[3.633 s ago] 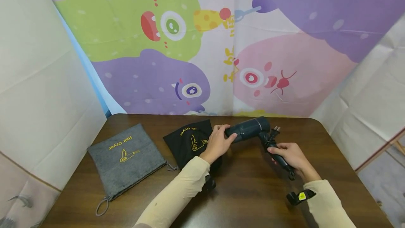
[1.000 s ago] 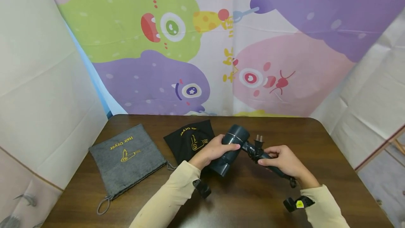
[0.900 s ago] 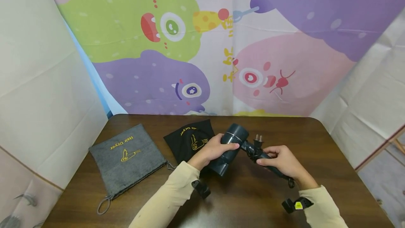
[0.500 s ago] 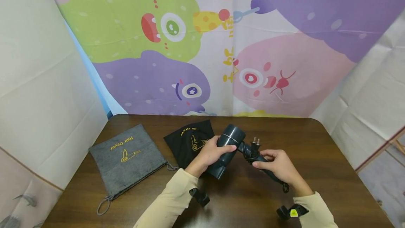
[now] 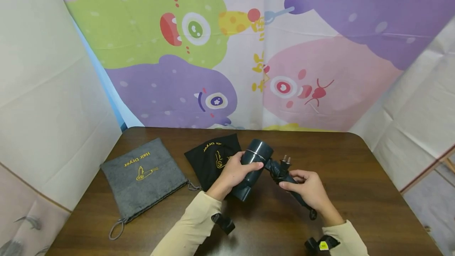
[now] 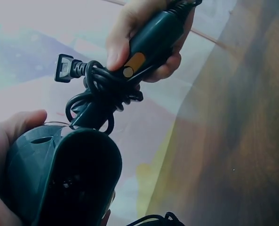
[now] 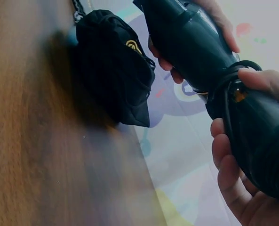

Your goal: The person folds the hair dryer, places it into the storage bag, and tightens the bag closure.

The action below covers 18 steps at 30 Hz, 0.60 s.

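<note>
Above the brown wooden tabletop, the left hand has its fingers clamped round a glossy dark-teal plastic hair dryer's barrel, while the right hand's grip its cord-wrapped handle.

Your right hand gripping the hair dryer by its handle, cord looped around, your left hand holding its barrel, black pouch on the tabletop.

Glossy dryer, probably plastic, cloth pouches

both hands curled in a grip, forearms angled inward
</note>
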Each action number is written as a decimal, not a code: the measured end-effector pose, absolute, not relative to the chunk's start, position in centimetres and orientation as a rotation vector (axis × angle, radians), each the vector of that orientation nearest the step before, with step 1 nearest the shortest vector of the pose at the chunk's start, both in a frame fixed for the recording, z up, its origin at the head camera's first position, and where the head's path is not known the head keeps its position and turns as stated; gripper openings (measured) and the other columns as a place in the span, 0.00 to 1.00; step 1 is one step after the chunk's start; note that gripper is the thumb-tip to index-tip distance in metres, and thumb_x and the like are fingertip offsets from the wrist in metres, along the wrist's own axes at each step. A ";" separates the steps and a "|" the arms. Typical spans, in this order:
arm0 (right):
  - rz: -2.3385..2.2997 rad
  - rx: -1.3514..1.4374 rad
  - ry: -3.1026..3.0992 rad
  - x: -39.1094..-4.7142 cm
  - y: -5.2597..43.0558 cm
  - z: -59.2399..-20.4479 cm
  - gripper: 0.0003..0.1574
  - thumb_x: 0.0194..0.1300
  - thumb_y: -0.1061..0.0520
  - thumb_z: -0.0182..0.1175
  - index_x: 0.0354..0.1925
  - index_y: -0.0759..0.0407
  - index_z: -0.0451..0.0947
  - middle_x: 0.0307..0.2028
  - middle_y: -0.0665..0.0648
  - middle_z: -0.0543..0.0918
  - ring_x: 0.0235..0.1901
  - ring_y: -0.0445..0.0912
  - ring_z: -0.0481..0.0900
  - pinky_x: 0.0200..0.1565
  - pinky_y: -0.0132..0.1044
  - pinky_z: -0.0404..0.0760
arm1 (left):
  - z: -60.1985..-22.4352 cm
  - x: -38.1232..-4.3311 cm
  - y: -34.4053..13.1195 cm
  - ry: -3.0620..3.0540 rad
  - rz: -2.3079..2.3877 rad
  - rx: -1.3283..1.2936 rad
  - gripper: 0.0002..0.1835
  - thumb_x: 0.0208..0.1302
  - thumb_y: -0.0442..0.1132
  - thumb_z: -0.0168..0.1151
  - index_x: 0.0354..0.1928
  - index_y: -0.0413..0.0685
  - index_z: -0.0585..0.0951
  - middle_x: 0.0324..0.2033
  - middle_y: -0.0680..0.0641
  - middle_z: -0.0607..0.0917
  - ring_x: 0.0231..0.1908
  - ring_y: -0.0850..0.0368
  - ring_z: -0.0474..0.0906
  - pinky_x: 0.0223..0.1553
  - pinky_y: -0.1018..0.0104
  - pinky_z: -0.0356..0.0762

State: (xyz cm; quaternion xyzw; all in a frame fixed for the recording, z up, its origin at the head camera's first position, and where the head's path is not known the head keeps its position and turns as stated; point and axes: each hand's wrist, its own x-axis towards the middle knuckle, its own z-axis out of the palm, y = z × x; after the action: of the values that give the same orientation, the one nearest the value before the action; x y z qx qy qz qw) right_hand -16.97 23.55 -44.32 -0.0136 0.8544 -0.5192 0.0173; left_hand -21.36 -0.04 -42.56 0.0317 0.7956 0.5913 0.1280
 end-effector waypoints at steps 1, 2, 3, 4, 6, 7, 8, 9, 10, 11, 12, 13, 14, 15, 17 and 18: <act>-1.616 -0.037 2.663 -16.9 23.4 -44.3 0.30 0.54 0.55 0.73 0.49 0.74 0.79 0.39 0.68 0.87 0.31 0.43 0.86 0.32 0.31 0.82 | -42.6 -21.3 0.0 2.321 1.722 0.087 0.41 0.55 0.55 0.69 0.64 0.37 0.69 0.50 0.38 0.81 0.41 0.50 0.80 0.42 0.58 0.80; -1.623 -0.025 2.672 -16.8 23.2 -44.4 0.30 0.54 0.55 0.73 0.49 0.74 0.79 0.39 0.68 0.87 0.32 0.43 0.86 0.32 0.31 0.82 | -42.7 -21.3 0.0 2.328 1.725 0.078 0.40 0.55 0.54 0.69 0.64 0.37 0.69 0.50 0.38 0.81 0.41 0.50 0.80 0.42 0.58 0.79; -1.631 -0.008 2.686 -16.7 23.0 -44.5 0.29 0.53 0.56 0.73 0.49 0.74 0.79 0.38 0.68 0.87 0.31 0.42 0.85 0.32 0.31 0.82 | -42.7 -21.2 0.0 2.333 1.737 0.068 0.40 0.55 0.54 0.69 0.64 0.37 0.69 0.49 0.38 0.81 0.41 0.50 0.80 0.42 0.57 0.79; -1.654 0.019 2.699 -16.6 22.7 -44.6 0.29 0.53 0.56 0.73 0.49 0.74 0.79 0.38 0.67 0.87 0.31 0.41 0.85 0.31 0.30 0.81 | -42.8 -21.1 0.1 2.337 1.752 0.056 0.40 0.55 0.54 0.69 0.64 0.37 0.69 0.49 0.39 0.81 0.41 0.50 0.79 0.43 0.57 0.79; -1.772 0.099 2.662 -16.6 21.6 -45.0 0.27 0.55 0.57 0.72 0.49 0.72 0.79 0.37 0.66 0.88 0.30 0.41 0.85 0.31 0.30 0.81 | -43.0 -21.0 0.5 2.310 1.804 0.033 0.41 0.56 0.54 0.68 0.65 0.37 0.68 0.50 0.39 0.81 0.42 0.50 0.79 0.44 0.57 0.79; -1.846 0.143 2.635 -16.6 21.0 -45.2 0.27 0.55 0.57 0.72 0.49 0.72 0.79 0.37 0.65 0.88 0.30 0.40 0.85 0.31 0.30 0.81 | -43.1 -20.9 0.7 2.303 1.833 0.022 0.41 0.56 0.54 0.68 0.65 0.37 0.67 0.50 0.39 0.80 0.42 0.50 0.79 0.45 0.56 0.78; -1.927 0.191 2.599 -16.5 20.3 -45.4 0.26 0.56 0.57 0.71 0.48 0.72 0.78 0.36 0.63 0.88 0.29 0.40 0.85 0.31 0.31 0.82 | -43.2 -20.8 0.9 2.296 1.857 0.008 0.41 0.57 0.55 0.68 0.66 0.38 0.66 0.50 0.39 0.80 0.43 0.50 0.79 0.45 0.56 0.78; -2.002 0.236 2.563 -16.5 19.7 -45.7 0.25 0.57 0.57 0.71 0.48 0.72 0.77 0.35 0.61 0.87 0.29 0.40 0.85 0.31 0.31 0.82 | -43.3 -20.7 1.1 2.294 1.873 -0.007 0.42 0.57 0.55 0.68 0.66 0.38 0.66 0.50 0.39 0.80 0.43 0.51 0.79 0.45 0.56 0.78; -2.074 0.279 2.523 -16.4 19.0 -45.9 0.25 0.58 0.57 0.70 0.48 0.71 0.76 0.34 0.59 0.87 0.29 0.40 0.85 0.31 0.31 0.82 | -43.3 -20.6 1.3 2.297 1.878 -0.023 0.43 0.57 0.56 0.67 0.67 0.39 0.65 0.51 0.40 0.80 0.44 0.51 0.79 0.46 0.55 0.78; -2.137 0.311 2.481 -16.3 18.5 -46.1 0.24 0.59 0.57 0.70 0.48 0.71 0.75 0.33 0.57 0.87 0.28 0.41 0.85 0.31 0.31 0.82 | -43.4 -20.5 1.4 2.300 1.878 -0.039 0.43 0.57 0.57 0.67 0.68 0.40 0.65 0.51 0.40 0.80 0.44 0.51 0.79 0.46 0.55 0.78; -2.176 0.335 2.470 -16.2 18.1 -46.3 0.24 0.59 0.57 0.69 0.47 0.71 0.74 0.32 0.54 0.86 0.28 0.40 0.84 0.31 0.31 0.82 | -43.3 -20.4 1.5 2.321 1.868 -0.050 0.44 0.57 0.58 0.67 0.68 0.41 0.64 0.52 0.41 0.80 0.45 0.51 0.79 0.47 0.54 0.78; -2.206 0.354 2.466 -16.1 17.8 -46.4 0.23 0.60 0.58 0.69 0.46 0.71 0.74 0.31 0.52 0.85 0.27 0.40 0.84 0.30 0.30 0.82 | -43.3 -20.4 1.5 2.332 1.862 -0.057 0.44 0.56 0.58 0.67 0.68 0.42 0.64 0.52 0.41 0.79 0.45 0.50 0.79 0.47 0.53 0.77; -2.232 0.370 2.461 -16.0 17.6 -46.4 0.22 0.60 0.59 0.69 0.46 0.71 0.74 0.29 0.51 0.84 0.27 0.40 0.84 0.30 0.30 0.82 | -43.2 -20.3 1.5 2.344 1.850 -0.061 0.44 0.56 0.59 0.68 0.68 0.42 0.64 0.52 0.41 0.80 0.45 0.50 0.79 0.47 0.53 0.77; -2.248 0.374 2.462 -15.9 17.4 -46.5 0.21 0.60 0.59 0.68 0.46 0.71 0.74 0.29 0.49 0.83 0.26 0.39 0.84 0.30 0.30 0.82 | -43.1 -20.3 1.4 2.355 1.847 -0.062 0.44 0.56 0.59 0.68 0.69 0.42 0.65 0.53 0.41 0.80 0.45 0.50 0.79 0.47 0.53 0.77; -2.295 0.375 2.458 -15.8 17.1 -46.3 0.20 0.60 0.61 0.68 0.45 0.71 0.74 0.28 0.47 0.82 0.25 0.39 0.83 0.29 0.30 0.83 | -43.0 -20.2 1.4 2.359 1.868 -0.061 0.44 0.56 0.59 0.68 0.68 0.43 0.65 0.52 0.41 0.80 0.45 0.50 0.79 0.47 0.53 0.77; -2.316 0.376 2.461 -15.8 17.0 -46.3 0.19 0.60 0.61 0.67 0.44 0.71 0.74 0.27 0.46 0.81 0.25 0.39 0.83 0.29 0.30 0.82 | -43.0 -20.1 1.5 2.358 1.892 -0.059 0.44 0.56 0.58 0.68 0.68 0.42 0.65 0.52 0.41 0.80 0.44 0.50 0.79 0.46 0.54 0.78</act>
State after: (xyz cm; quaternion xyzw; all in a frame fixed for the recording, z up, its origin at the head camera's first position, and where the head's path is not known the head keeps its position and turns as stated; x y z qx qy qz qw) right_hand -15.75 16.98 -46.25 0.1097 0.7177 -0.6754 -0.1292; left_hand -20.14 1.48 -42.98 -0.0194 0.7785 0.6246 0.0589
